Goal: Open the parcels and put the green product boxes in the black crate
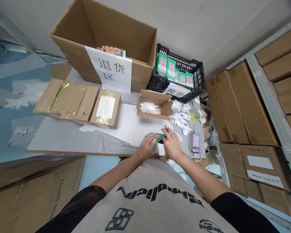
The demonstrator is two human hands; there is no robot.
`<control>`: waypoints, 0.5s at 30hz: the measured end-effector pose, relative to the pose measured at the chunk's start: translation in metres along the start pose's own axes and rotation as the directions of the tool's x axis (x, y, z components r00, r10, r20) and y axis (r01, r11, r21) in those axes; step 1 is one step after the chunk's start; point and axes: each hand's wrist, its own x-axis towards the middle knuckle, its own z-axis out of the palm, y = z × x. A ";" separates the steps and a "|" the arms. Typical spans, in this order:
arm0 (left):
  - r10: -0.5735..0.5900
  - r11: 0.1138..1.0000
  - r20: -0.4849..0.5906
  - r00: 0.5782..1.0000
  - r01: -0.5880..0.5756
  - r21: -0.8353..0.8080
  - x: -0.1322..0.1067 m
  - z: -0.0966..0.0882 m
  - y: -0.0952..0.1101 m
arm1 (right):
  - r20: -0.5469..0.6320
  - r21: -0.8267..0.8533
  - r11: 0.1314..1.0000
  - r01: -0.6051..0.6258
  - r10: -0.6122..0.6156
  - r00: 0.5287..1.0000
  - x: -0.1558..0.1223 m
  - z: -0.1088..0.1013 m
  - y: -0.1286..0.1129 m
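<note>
My left grip [147, 146] lies flat and open on a green and white box [158, 143] at the edge of the worktop [63, 142], and my right grip [172, 144] pinches its end. More green boxes [171, 70] sit in a black crate [181, 53].

Bright, even indoor light with soft shadows and little glare — strong wide-angle distortion bends the metal shelf frame [263, 94] at the edge — the phone screen [196, 142] is blurred out.

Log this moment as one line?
left hand: on green-white box | right hand: on same box | beside: crumpled white paper
</note>
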 end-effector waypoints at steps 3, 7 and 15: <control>-0.051 0.998 -0.020 0.998 0.051 -0.022 -0.002 0.000 -0.003 | -0.049 0.097 0.995 0.018 -0.013 0.999 -0.008 -0.012 0.000; -0.094 0.993 -0.043 0.995 0.091 -0.072 -0.003 -0.001 -0.007 | -0.137 0.247 0.968 0.051 -0.017 0.990 -0.026 -0.040 0.004; -0.125 0.964 -0.060 0.990 0.107 -0.243 0.009 -0.014 0.005 | -0.195 0.528 0.849 0.014 0.105 0.975 -0.067 -0.118 0.016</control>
